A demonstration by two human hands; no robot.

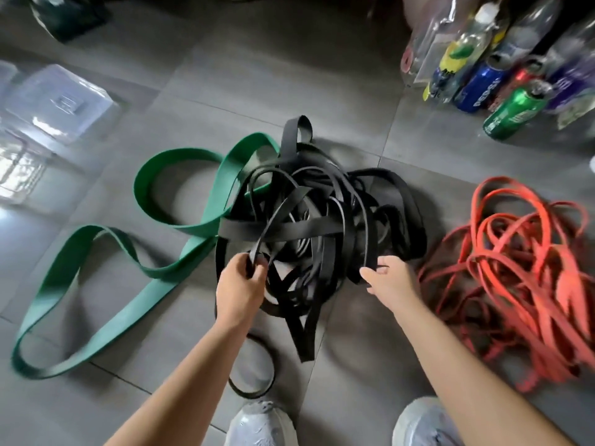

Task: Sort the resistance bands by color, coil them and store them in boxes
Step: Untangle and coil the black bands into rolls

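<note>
A tangled heap of black resistance bands (322, 220) lies on the grey tiled floor in the middle. My left hand (240, 284) grips narrow black strands at the heap's near left side. My right hand (391, 281) pinches a wide black band at the heap's near right side. A long wide green band (180, 201) snakes over the floor to the left, its far end tucked under the black heap. A pile of red bands (515, 272) lies to the right. Clear plastic boxes (54, 107) stand at the far left.
Bottles and drink cans (495, 72) stand in a cluster at the far right. A dark object (67, 14) sits at the far left corner. A black band loop (254, 368) lies near my shoes (260, 423) at the bottom edge.
</note>
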